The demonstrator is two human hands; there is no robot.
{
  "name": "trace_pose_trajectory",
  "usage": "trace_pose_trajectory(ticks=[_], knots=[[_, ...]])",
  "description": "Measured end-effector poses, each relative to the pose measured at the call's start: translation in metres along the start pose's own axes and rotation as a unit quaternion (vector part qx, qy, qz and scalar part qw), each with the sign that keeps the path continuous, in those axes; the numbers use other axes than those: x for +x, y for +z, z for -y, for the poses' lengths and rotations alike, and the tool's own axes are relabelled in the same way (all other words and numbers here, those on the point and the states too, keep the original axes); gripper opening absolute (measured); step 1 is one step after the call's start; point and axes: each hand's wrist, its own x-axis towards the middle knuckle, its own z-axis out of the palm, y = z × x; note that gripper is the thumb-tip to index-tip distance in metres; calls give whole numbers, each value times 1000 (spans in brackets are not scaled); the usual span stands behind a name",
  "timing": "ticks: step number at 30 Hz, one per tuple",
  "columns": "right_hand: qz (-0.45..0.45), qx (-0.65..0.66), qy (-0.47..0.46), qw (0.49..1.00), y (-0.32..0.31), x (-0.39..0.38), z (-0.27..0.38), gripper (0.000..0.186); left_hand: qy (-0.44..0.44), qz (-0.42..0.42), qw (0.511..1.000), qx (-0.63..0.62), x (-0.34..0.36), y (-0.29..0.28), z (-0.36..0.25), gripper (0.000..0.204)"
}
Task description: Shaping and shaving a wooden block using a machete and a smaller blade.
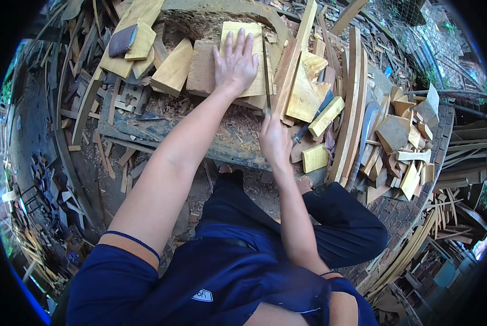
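My left hand (pixel 237 68) presses flat on a pale yellow board (pixel 233 31), its fingers stretched out. The board rests on a thicker wooden block (pixel 201 69) on the workbench. My right hand (pixel 276 140) is closed around the near end of a handsaw (pixel 266 70). Its narrow dark blade is seen nearly edge-on and runs away from me along the board's right side, with a thin strip of yellow wood to its right. The saw's handle is mostly hidden in my fist.
Right of the saw lie a long wooden strip (pixel 288 73), a notched yellow offcut (pixel 307 100) and small yellow blocks (pixel 326 116). A sanding block (pixel 122 41) sits on boards at left. Curved slats (pixel 352 103) and a scrap pile (pixel 401 136) stand farther right.
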Motion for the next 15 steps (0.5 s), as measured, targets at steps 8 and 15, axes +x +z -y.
trace_pose_trajectory(ticks=[8,15], knots=[[4,2,11,1000,-7,2,3,27,-2,-15,1000,0,2,2,0,57],[14,4,29,999,2,-48,-16,21,0,-5,1000,3,0,3,3,57]])
